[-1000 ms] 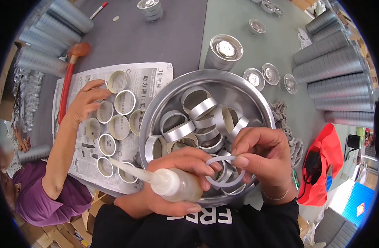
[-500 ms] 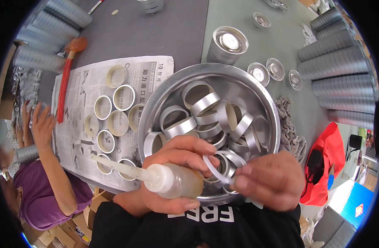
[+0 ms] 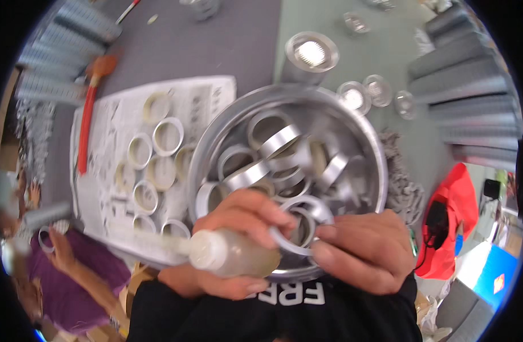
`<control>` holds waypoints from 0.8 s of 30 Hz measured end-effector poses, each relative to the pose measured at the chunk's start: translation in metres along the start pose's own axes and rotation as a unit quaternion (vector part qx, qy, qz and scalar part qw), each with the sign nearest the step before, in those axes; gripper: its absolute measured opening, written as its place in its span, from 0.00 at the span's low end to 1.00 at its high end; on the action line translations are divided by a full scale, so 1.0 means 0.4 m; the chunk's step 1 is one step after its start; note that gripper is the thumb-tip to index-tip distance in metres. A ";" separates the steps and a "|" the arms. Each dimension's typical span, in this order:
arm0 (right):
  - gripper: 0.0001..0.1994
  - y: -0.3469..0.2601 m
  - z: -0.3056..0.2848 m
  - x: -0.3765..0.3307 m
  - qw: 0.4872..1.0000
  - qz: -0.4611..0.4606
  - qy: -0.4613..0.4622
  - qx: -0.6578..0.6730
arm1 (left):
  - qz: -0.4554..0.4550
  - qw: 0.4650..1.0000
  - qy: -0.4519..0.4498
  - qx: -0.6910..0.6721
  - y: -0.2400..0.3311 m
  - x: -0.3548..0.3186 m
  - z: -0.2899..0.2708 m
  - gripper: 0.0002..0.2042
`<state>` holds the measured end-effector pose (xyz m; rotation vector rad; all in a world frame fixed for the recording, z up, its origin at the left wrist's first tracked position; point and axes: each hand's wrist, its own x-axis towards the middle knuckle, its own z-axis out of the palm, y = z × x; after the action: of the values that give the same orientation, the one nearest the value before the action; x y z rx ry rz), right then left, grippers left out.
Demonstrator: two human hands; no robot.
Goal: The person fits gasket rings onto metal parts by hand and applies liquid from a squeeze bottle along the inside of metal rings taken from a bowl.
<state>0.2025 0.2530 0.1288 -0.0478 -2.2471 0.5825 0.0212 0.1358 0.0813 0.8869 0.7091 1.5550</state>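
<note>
From afar I see the left hand (image 3: 234, 215) wrapped round a bottle (image 3: 244, 252), long axis sideways, nozzle (image 3: 164, 243) leftward, the right hand (image 3: 367, 251) pinching a pale ring (image 3: 291, 246).

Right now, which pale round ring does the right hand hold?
The thin whitish ring above the round silver metal basin; others are inside it, on printed newspaper, or in a co-worker's hand.

wht ring (image 3: 290, 245), tilted, semi-clr btl (image 3: 247, 255), sideways
</note>
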 end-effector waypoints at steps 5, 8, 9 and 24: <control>0.08 0.038 -0.070 -0.018 0.967 0.229 0.061 -0.090 | -0.014 0.999 0.049 0.010 -0.026 -0.015 -0.009 0.23; 0.04 0.145 -0.110 -0.060 0.892 0.392 0.224 0.009 | -0.033 0.998 0.041 -0.017 -0.030 -0.019 -0.002 0.23; 0.03 0.189 -0.126 -0.068 0.881 0.420 0.213 -0.046 | -0.039 0.998 0.038 -0.021 -0.033 -0.015 -0.002 0.23; 0.03 0.334 -0.232 -0.112 0.850 0.286 0.400 -0.187 | -0.087 0.988 0.111 -0.066 -0.031 -0.025 0.025 0.26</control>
<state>0.2795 0.3989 0.0945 -1.0023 -1.4524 0.3122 0.0367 0.1277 0.0748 0.5438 0.8088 1.5366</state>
